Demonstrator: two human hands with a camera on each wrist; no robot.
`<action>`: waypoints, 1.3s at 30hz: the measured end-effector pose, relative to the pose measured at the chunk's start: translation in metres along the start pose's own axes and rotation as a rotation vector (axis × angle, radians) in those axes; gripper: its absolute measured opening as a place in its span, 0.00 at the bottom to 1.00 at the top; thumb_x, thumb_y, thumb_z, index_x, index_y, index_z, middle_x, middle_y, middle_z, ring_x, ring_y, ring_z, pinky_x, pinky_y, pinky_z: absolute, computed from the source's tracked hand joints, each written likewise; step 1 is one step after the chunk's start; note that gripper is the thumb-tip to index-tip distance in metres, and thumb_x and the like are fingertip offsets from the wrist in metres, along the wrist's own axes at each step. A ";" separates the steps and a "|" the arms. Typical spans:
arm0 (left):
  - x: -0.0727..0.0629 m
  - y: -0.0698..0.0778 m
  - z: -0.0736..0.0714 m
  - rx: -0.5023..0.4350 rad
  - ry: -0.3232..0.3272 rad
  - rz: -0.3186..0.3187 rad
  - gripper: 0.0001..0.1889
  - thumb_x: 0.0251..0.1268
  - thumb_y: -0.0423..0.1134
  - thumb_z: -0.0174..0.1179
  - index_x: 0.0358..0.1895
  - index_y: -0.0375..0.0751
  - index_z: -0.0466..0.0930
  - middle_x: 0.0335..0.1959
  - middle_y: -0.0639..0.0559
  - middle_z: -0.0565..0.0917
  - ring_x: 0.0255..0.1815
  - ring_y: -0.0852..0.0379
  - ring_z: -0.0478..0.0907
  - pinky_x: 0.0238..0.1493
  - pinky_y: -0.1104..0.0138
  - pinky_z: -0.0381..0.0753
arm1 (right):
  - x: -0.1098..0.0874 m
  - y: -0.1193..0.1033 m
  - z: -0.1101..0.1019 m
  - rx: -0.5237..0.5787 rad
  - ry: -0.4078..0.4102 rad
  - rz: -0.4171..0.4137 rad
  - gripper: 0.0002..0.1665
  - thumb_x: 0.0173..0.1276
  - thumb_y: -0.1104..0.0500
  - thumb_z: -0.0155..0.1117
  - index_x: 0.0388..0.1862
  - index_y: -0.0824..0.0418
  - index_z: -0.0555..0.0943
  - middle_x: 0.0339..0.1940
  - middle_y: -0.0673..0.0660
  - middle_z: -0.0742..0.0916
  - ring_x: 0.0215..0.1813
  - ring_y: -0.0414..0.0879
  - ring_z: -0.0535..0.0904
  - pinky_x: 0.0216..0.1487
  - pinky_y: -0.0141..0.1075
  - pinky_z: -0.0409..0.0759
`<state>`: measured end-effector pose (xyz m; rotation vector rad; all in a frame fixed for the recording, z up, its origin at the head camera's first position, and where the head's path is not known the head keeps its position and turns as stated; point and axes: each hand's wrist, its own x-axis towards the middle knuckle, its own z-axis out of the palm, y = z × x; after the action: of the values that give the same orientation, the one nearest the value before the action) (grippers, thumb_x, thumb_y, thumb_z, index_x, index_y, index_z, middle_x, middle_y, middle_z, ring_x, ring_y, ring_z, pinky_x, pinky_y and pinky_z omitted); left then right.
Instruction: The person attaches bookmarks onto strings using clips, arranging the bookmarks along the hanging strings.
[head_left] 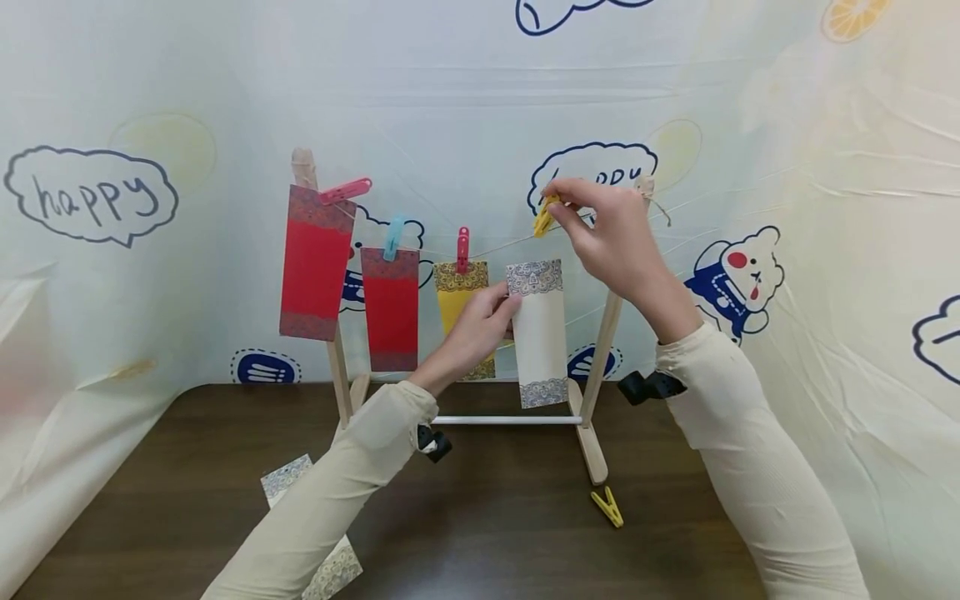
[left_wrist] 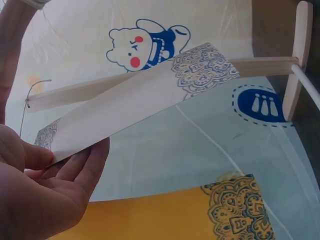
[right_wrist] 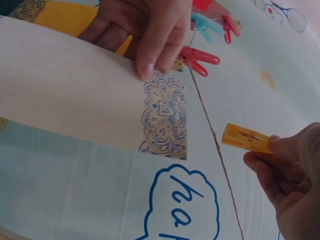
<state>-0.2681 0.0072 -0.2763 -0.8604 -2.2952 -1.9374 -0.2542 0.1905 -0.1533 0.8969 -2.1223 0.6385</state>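
Observation:
My left hand (head_left: 476, 329) pinches a white card (head_left: 540, 333) with patterned ends by its left edge, near the top. The card hangs upright just below the string (right_wrist: 212, 130), apart from it. Between thumb and fingers, my right hand (head_left: 611, 237) holds a yellow clothespin (right_wrist: 247, 139) close to the string, above the card. On the string to the left hang a yellow card (left_wrist: 150, 215) under a red clothespin (head_left: 462, 248), a red card (head_left: 390, 312) under a blue clothespin (head_left: 393, 239), and another red card (head_left: 315, 267) under a pink clothespin (head_left: 346, 191).
The wooden stand (head_left: 592, 454) has a post at each end and a white crossbar (head_left: 510, 420) low down. Another yellow clothespin (head_left: 608, 507) lies on the dark table (head_left: 480, 517) at the right. A patterned card (head_left: 335, 571) lies partly under my left forearm.

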 end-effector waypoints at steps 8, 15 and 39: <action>0.003 -0.002 -0.004 0.006 0.028 0.015 0.14 0.82 0.37 0.42 0.38 0.31 0.69 0.34 0.39 0.76 0.40 0.46 0.82 0.43 0.58 0.85 | 0.009 0.001 0.007 -0.007 -0.096 0.019 0.12 0.73 0.66 0.60 0.52 0.67 0.84 0.47 0.61 0.89 0.49 0.50 0.85 0.52 0.44 0.82; 0.003 -0.007 -0.011 0.023 0.047 0.007 0.13 0.82 0.38 0.43 0.43 0.33 0.73 0.38 0.40 0.79 0.41 0.48 0.82 0.45 0.57 0.85 | 0.002 -0.001 0.014 -0.013 -0.203 0.060 0.13 0.74 0.66 0.59 0.55 0.65 0.83 0.50 0.61 0.88 0.53 0.51 0.84 0.57 0.44 0.81; -0.027 -0.028 -0.013 0.209 -0.030 -0.013 0.10 0.76 0.40 0.54 0.49 0.36 0.79 0.44 0.45 0.83 0.46 0.50 0.81 0.51 0.57 0.81 | -0.019 -0.010 0.026 -0.145 -0.330 0.127 0.26 0.75 0.60 0.59 0.68 0.67 0.72 0.65 0.63 0.80 0.69 0.56 0.71 0.69 0.49 0.69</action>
<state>-0.2611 -0.0174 -0.3078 -0.8602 -2.4693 -1.6596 -0.2488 0.1745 -0.1824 0.8369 -2.5006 0.4122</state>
